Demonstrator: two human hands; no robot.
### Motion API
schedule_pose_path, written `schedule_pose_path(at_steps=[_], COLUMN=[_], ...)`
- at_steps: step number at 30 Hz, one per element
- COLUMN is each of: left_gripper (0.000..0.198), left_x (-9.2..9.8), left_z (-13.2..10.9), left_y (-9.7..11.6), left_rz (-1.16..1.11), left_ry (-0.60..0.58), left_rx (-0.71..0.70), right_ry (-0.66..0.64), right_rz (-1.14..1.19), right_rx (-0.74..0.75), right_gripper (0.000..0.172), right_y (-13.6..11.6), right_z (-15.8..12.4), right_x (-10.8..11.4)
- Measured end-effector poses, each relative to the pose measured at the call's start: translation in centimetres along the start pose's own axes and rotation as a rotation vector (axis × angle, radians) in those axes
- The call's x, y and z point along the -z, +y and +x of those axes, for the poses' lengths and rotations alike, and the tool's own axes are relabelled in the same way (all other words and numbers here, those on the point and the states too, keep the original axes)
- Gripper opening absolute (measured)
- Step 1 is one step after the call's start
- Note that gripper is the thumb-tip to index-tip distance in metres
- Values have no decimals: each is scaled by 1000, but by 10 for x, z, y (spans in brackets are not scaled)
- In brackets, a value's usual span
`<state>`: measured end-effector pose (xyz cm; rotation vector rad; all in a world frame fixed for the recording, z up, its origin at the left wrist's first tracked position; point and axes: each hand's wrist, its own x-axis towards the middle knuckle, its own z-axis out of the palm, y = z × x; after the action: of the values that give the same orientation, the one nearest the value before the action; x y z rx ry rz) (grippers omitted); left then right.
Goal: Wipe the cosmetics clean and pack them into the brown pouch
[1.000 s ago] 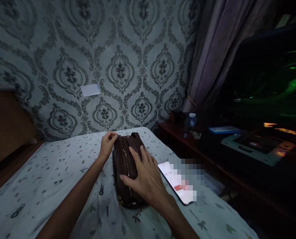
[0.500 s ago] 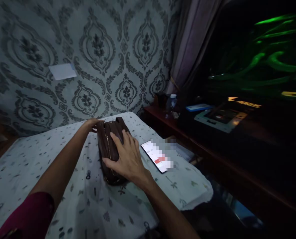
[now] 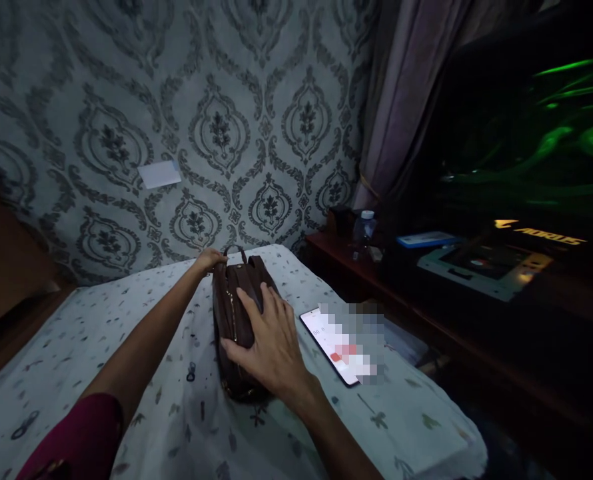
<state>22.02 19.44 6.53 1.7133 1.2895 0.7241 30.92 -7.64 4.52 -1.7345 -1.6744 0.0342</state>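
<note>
A dark brown leather-like bag [image 3: 244, 327] lies on the patterned sheet, a metal zipper running along its upper face. A thin handle loop [image 3: 234, 249] stands up at its far end. My left hand [image 3: 210, 260] is at the far left corner of the bag, beside the handle, with its fingers closed on the bag there; the fingertips are partly hidden. Across the bag's top rests my right hand [image 3: 274, 340], fingers spread and thumb apart near the zipper. Right of the bag, a lit phone [image 3: 326, 347] lies on the sheet, its screen partly pixelated.
A patterned sheet [image 3: 166, 373] covers the bed-like surface. Along the right runs a dark red desk edge [image 3: 321, 243] with a clear bottle [image 3: 365, 230], a blue-edged box [image 3: 426, 239] and a computer case showing green light [image 3: 551, 143]. A white card [image 3: 159, 175] is on the wallpapered wall.
My view has shifted, so the scene sits lower and further right. The handle loop now stands higher beside my left hand. My right hand stays on the bag.
</note>
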Motion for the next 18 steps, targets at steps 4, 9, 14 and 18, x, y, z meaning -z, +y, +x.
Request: schedule_pose_path(at_steps=[4, 9, 14, 18], left_gripper=[36, 33, 27, 28], left_x=[-5, -3, -1, -18], left_z=[-12, -18, 4, 28], left_y=[-3, 3, 29, 42], left_rz=[-75, -88, 120, 306], left_ry=[40, 1, -153, -268], left_rx=[-75, -127, -38, -5], right_ry=[-16, -6, -2, -17], right_rz=[-56, -71, -72, -65], right_rx=[-6, 11, 17, 9], right_gripper=[82, 81, 81, 82], right_y=[-3, -2, 0, 0], right_z=[-2, -2, -2, -3], right_x=[3, 2, 2, 4])
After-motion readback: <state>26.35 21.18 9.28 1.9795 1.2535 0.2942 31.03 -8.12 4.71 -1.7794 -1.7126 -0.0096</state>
